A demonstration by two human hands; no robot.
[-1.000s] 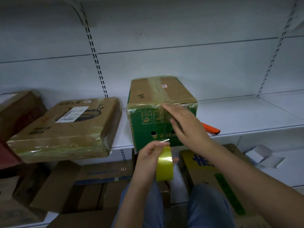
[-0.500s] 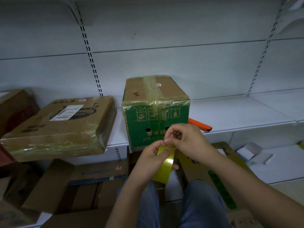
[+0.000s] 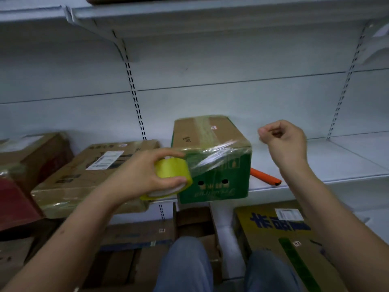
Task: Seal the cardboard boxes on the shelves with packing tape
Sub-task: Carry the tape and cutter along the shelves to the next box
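Between the two raised hands, in the head view, a green cardboard box point(image 3: 212, 163) sits on the shelf point(image 3: 328, 165), already wrapped with glossy tape. Left hand point(image 3: 139, 175) grips the yellow tape roll point(image 3: 171, 175) against the box's front-left corner. Right hand point(image 3: 283, 141) hovers off the box's right side, fingertips pinched; a drawn strip probably runs between them, though I cannot make it out. Next comes laying that strip across the front and pressing it flat.

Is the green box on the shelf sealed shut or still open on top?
Sealed shut. The green box has flat top flaps with glossy tape along the centre seam and around its front upper edge.
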